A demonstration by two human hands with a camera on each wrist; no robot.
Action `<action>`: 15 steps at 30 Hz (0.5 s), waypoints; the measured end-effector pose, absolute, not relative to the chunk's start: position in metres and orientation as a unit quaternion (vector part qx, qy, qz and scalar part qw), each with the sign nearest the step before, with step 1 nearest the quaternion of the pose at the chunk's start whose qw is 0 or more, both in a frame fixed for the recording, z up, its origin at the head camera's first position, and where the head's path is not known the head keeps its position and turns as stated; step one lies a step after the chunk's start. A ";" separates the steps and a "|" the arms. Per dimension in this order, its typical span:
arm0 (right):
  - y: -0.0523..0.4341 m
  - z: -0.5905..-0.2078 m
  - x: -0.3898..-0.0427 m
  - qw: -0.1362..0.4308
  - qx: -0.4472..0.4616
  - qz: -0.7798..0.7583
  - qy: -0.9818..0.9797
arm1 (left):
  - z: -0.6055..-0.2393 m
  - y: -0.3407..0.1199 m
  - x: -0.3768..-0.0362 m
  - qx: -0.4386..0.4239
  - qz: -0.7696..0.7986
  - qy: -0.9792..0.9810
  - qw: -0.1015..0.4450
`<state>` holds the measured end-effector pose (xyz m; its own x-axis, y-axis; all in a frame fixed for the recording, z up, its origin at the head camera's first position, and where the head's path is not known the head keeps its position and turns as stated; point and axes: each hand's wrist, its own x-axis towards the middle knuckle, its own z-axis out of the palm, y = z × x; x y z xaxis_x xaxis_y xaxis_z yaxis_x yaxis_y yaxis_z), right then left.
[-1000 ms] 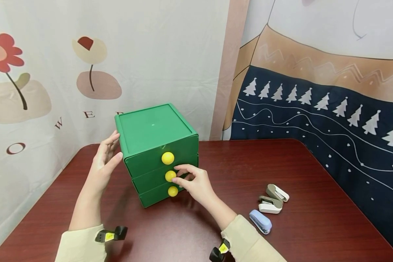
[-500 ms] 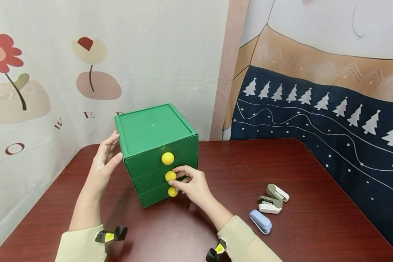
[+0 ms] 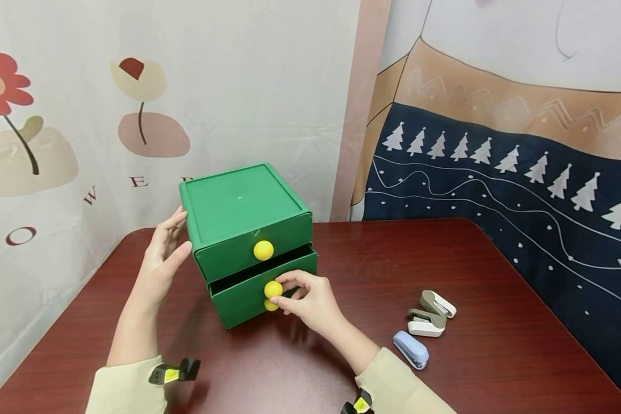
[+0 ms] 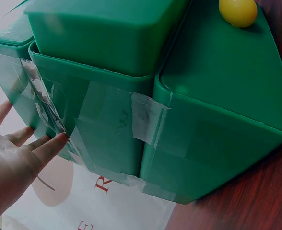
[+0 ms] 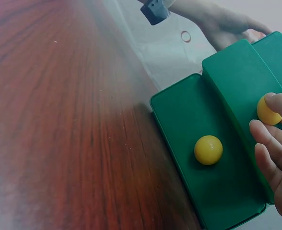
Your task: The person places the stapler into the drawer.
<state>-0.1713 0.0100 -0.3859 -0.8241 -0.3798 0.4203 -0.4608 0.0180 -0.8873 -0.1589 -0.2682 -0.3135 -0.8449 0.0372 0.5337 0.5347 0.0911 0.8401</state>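
A green three-drawer box (image 3: 240,210) stands on the dark red table (image 3: 393,259). Its middle drawer (image 3: 243,290) sticks out a little, with a dark gap above it. My right hand (image 3: 286,291) pinches the middle yellow knob (image 3: 272,288) between thumb and fingers. The bottom knob (image 3: 269,306) peeks out just below, and the top knob (image 3: 263,250) is free. My left hand (image 3: 172,238) lies flat against the box's left side, fingers straight. In the left wrist view its fingertips (image 4: 59,140) touch the taped side wall (image 4: 112,129). The right wrist view shows the bottom knob (image 5: 208,149) and my fingers (image 5: 275,139) at the middle knob (image 5: 266,112).
Two beige-and-white staplers (image 3: 432,313) and a light blue one (image 3: 411,349) lie on the table to the right of my right forearm. Patterned cloth hangs behind the table and along its right side.
My right hand closed on the middle knob and drew the middle drawer out towards me by a small amount. My left hand stayed flat on the box's side.
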 end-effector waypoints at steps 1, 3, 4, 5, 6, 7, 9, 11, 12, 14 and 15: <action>0.011 -0.386 -0.170 0.034 0.298 0.632 -0.715 | -0.314 -0.268 -0.159 -0.201 -0.644 -0.712 0.193; 0.014 -0.385 -0.167 0.036 0.300 0.627 -0.718 | -0.314 -0.268 -0.159 -0.200 -0.644 -0.713 0.193; 0.015 -0.385 -0.165 0.036 0.301 0.625 -0.719 | -0.314 -0.268 -0.159 -0.200 -0.644 -0.713 0.193; 0.017 -0.384 -0.163 0.034 0.302 0.624 -0.720 | -0.314 -0.268 -0.158 -0.200 -0.644 -0.713 0.192; 0.018 -0.384 -0.162 0.032 0.303 0.624 -0.720 | -0.314 -0.268 -0.158 -0.200 -0.644 -0.713 0.193; 0.019 -0.383 -0.160 0.028 0.302 0.623 -0.721 | -0.313 -0.268 -0.158 -0.200 -0.643 -0.714 0.193; 0.022 -0.383 -0.157 0.021 0.300 0.623 -0.722 | -0.313 -0.268 -0.158 -0.200 -0.643 -0.714 0.194; 0.025 -0.382 -0.155 0.013 0.299 0.622 -0.724 | -0.313 -0.268 -0.158 -0.200 -0.643 -0.713 0.194; 0.026 -0.382 -0.154 0.009 0.298 0.621 -0.725 | -0.313 -0.268 -0.158 -0.200 -0.643 -0.714 0.195; 0.029 -0.381 -0.151 0.004 0.297 0.618 -0.728 | -0.313 -0.268 -0.158 -0.200 -0.643 -0.713 0.195; 0.030 -0.379 -0.149 0.001 0.297 0.617 -0.729 | -0.313 -0.268 -0.158 -0.200 -0.643 -0.713 0.195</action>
<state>-0.1486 0.0300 -0.3793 -0.8241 -0.4305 0.3681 -0.4341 0.0625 -0.8987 -0.1582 -0.2678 -0.3129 -0.8443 0.0337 0.5349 0.5355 0.0935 0.8393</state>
